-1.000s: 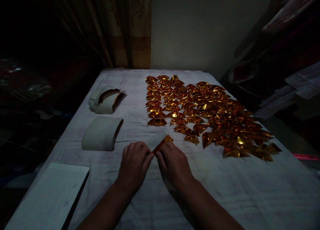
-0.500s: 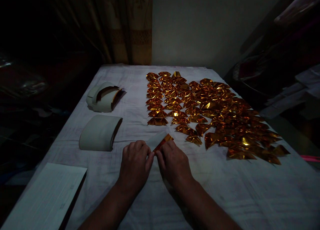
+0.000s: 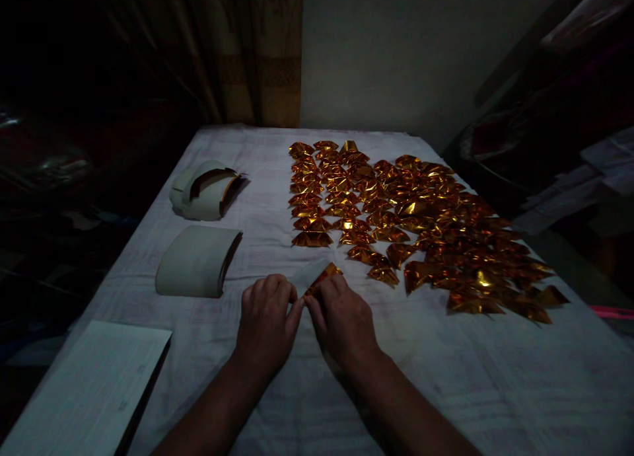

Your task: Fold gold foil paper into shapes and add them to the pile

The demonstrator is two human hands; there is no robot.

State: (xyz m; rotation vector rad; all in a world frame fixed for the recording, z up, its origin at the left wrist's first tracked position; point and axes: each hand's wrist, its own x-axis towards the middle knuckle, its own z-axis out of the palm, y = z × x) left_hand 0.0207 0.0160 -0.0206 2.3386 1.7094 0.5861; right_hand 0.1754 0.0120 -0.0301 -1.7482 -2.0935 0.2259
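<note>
Counter has a pale cloth over it, faint checks, a few creases. White pad lies flat at the near left, faint print on top, dark edge along its right side. Patterned curtain hangs behind the far-left part, brownish band across its lower section. Plain grey wall to the right of it. Left of counter: dark clutter, shiny plastic catching some light, rest too dark to read. Right side: white papers, pale bundle higher up, blurry. Bright pink strip just past the right edge.
</note>
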